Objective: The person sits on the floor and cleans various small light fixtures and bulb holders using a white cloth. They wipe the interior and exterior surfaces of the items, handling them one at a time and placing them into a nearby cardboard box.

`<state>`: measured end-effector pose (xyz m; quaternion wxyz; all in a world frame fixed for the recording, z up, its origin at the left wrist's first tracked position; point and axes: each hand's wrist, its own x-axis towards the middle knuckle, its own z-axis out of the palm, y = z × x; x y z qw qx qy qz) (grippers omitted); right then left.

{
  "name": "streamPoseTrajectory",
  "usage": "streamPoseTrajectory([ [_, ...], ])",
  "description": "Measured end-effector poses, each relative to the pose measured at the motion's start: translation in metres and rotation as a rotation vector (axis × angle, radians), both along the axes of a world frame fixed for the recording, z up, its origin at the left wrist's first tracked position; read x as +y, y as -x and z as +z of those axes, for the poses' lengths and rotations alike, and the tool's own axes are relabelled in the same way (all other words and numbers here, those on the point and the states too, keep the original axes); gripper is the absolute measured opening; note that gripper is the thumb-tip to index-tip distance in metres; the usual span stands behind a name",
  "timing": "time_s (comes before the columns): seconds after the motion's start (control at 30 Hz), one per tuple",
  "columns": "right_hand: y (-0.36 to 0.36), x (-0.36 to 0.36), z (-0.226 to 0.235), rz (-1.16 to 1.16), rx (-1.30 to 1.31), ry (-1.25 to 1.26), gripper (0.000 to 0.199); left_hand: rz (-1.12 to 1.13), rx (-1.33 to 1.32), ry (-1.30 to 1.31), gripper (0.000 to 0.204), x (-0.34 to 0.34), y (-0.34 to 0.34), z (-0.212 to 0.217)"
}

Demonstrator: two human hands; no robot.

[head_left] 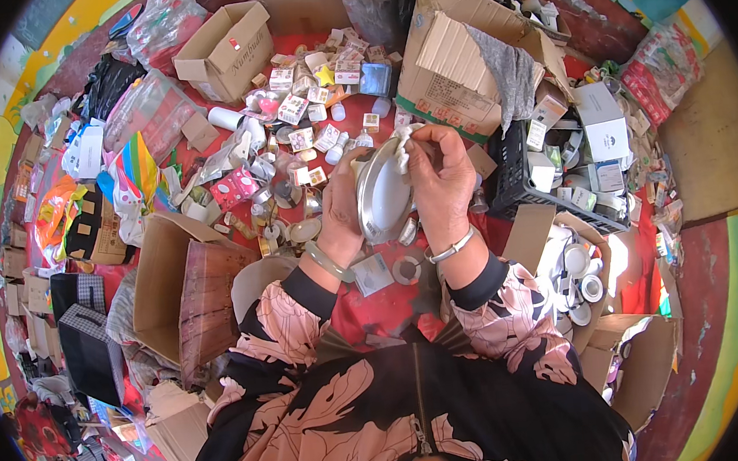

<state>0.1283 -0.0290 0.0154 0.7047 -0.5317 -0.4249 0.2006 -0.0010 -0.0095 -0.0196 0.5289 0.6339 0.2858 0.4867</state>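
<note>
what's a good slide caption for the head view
Both hands, left hand and right hand, hold a round silver metal lamp fitting above a red mat strewn with small boxes.

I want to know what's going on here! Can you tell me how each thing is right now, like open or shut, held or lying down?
Left hand: shut on the round lamp.
Right hand: pressing a white cloth to the lamp.
Round lamp: held up, tilted on edge.
White cloth: bunched at the lamp's top.
Small cardboard box: open.
Black crate: full of small boxes.
</note>
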Motion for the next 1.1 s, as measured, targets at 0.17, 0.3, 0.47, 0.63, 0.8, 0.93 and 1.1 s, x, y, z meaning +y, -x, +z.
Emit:
streamPoseTrajectory([
  [0.17,0.016,-0.017,0.031,0.011,-0.434,-0.2,0.017,0.104,0.102,-0.124,0.035,-0.008,-0.012,0.007],
  [0.3,0.004,-0.004,0.013,-0.09,-0.357,-0.152,0.014,0.096,-0.02,0.031,0.034,-0.01,-0.013,0.003],
  [0.47,0.004,0.0,0.007,-0.111,-0.323,-0.111,0.015,-0.145,-0.288,0.396,0.035,0.004,-0.002,-0.013],
  [0.63,0.008,-0.004,0.012,-0.125,-0.425,-0.132,0.014,-0.05,-0.087,0.141,0.039,-0.003,-0.006,-0.008],
  [0.8,0.017,-0.006,0.012,-0.071,-0.352,-0.165,0.015,-0.286,-0.566,0.337,0.039,0.005,-0.001,-0.016],
  [0.93,0.018,-0.01,0.014,0.009,-0.314,-0.104,0.013,0.056,-0.227,0.179,0.036,0.0,-0.005,0.003],
  [1.1,0.035,-0.022,0.013,0.079,-0.447,-0.233,0.019,-0.011,-0.075,-0.092,0.036,-0.003,-0.005,0.012],
])
